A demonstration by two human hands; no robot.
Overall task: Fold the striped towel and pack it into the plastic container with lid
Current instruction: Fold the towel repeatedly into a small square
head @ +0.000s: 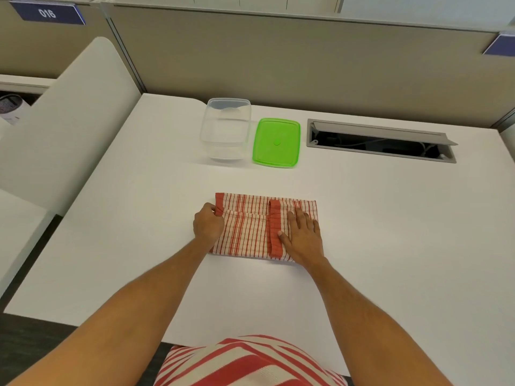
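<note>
Head view: left hand (208,224) pinches striped towel (248,229); right hand (303,235) flat, hiding its edge.

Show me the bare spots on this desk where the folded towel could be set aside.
Bare desk lies right of the towel, below the cable hatch; left of the towel toward the desk's edge; and in the strip between towel and container. It is crowded at the back, where container and green lid sit side by side.

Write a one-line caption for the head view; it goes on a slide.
Left hand grips the folded striped towel, right hand flat on it; clear container and green lid wait behind.
</note>
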